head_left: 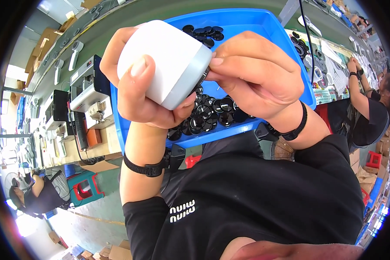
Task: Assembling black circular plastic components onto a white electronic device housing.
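My left hand (136, 86) is wrapped round a white cylindrical housing (160, 60) with a grey band (188, 78) at one end. The housing is tilted, its banded end turned toward my right hand (260, 78). Thumb and fingers of that hand are pinched together at the banded end, where a dark edge shows. Whatever lies between those fingertips is hidden. Below both hands stands a blue tray (251, 19) holding many glossy black discs (206, 112), with a smaller group of black discs (206, 34) at its far side.
Machines with dark and silver bodies (89, 82) stand on the bench to the left, beside an orange block (93, 136). White handheld devices (76, 54) lie farther back. A black cable (307, 39) hangs at the right. Another person (370, 104) works at the far right, and one more sits at the lower left.
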